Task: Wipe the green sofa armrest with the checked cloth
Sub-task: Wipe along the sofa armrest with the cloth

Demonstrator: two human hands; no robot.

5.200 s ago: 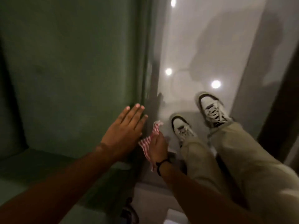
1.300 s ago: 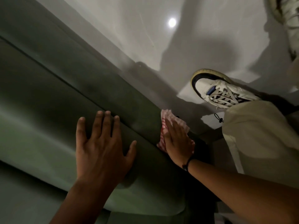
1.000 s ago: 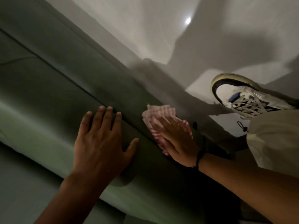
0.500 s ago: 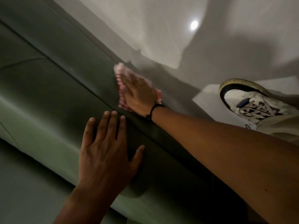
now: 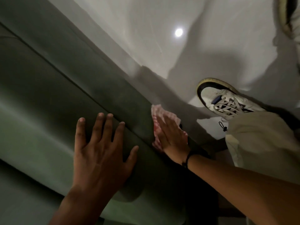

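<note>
The green sofa armrest [image 5: 68, 82] runs diagonally from upper left to lower right across the head view. My left hand [image 5: 100, 151] lies flat on its top, fingers spread, holding nothing. My right hand [image 5: 172, 135] presses the red-and-white checked cloth [image 5: 157, 114] flat against the armrest's outer side, near its lower end. Most of the cloth is hidden under my palm; its edges stick out above and to the left of my fingers.
A glossy pale floor [image 5: 146, 30] lies beyond the armrest, with a ceiling light reflected in it. My white sneaker [image 5: 225, 101] and beige trouser leg [image 5: 263, 137] stand close to the right of the sofa. A second shoe [image 5: 290, 15] shows at the top right corner.
My right hand slid the cloth back down along the armrest's outer side, from the far reach toward me. My left hand stayed planted on top.
</note>
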